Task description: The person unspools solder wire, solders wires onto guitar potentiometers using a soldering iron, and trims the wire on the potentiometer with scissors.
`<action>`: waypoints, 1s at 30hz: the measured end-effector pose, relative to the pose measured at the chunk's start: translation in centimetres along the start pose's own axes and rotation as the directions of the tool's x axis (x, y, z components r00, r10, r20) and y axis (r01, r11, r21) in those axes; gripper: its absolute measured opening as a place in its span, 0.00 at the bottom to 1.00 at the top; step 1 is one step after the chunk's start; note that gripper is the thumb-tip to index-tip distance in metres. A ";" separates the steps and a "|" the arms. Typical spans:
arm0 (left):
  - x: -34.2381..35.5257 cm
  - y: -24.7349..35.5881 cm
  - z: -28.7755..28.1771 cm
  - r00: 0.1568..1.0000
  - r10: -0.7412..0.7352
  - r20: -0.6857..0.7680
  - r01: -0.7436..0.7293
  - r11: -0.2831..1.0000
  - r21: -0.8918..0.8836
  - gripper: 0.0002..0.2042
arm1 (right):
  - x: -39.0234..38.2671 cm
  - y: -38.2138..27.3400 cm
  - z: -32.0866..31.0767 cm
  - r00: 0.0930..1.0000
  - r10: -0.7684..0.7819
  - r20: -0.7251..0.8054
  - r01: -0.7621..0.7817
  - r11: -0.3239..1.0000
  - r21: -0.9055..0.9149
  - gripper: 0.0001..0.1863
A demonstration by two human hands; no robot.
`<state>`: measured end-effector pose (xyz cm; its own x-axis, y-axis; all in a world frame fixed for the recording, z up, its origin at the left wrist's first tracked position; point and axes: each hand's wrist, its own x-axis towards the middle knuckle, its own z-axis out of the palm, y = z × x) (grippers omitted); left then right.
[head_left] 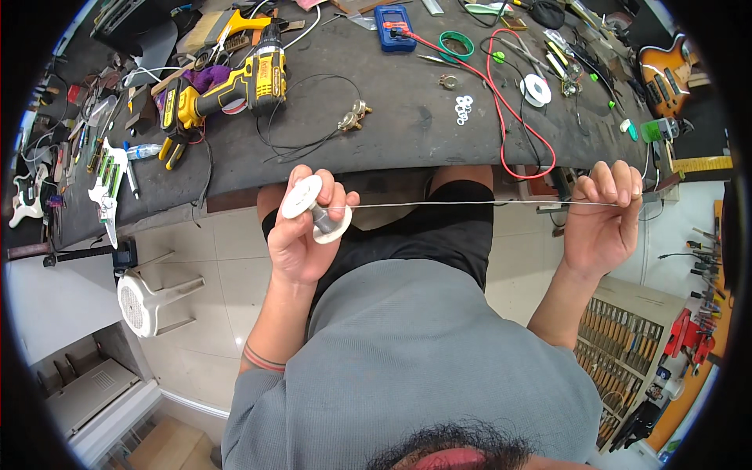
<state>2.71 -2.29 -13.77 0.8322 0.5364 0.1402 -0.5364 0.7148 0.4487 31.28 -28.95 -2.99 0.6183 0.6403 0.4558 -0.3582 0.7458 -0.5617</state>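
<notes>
In front of my body, my left hand (301, 247) holds a white spool of solder wire (323, 219), its fingers wrapped round the flanges. Silvery wire shows on the core between them. A length of solder wire (439, 204) runs straight and taut from the spool across to the right. My right hand (603, 219) pinches the far end of it between thumb and fingers. Both hands are held up in the air, just short of the dark workbench's near edge (376, 170).
On the bench lie a yellow cordless drill (235, 90), small potentiometers (355, 116) with a black cable, white washers (464, 110), a blue multimeter (394, 28) with a red lead (501, 117), a green tape roll (456, 45) and a white spool (536, 90). A white stool (141, 301) stands left.
</notes>
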 end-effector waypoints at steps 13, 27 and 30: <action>5.3 0.6 5.0 0.998 -0.023 0.052 0.004 0.938 0.347 0.46 | 0.0 -5.3 -0.3 0.974 -0.185 -0.127 0.204 0.966 0.158 0.03; 25.8 -10.2 14.4 0.858 -0.464 0.219 -0.029 0.383 0.923 0.24 | -1.8 -20.8 -10.2 0.782 -0.586 -0.211 0.577 0.809 -0.108 0.06; 29.3 -15.0 15.9 0.788 -0.535 0.304 -0.287 0.117 0.951 0.26 | -2.4 -23.5 -12.9 0.725 -0.635 -0.268 0.605 0.772 -0.194 0.06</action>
<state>37.42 -4.45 -2.34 0.9857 -0.0960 0.1382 -0.1678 -0.4967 0.8515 47.29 -50.39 0.23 0.8627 -0.0590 0.5022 0.2332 0.9276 -0.2917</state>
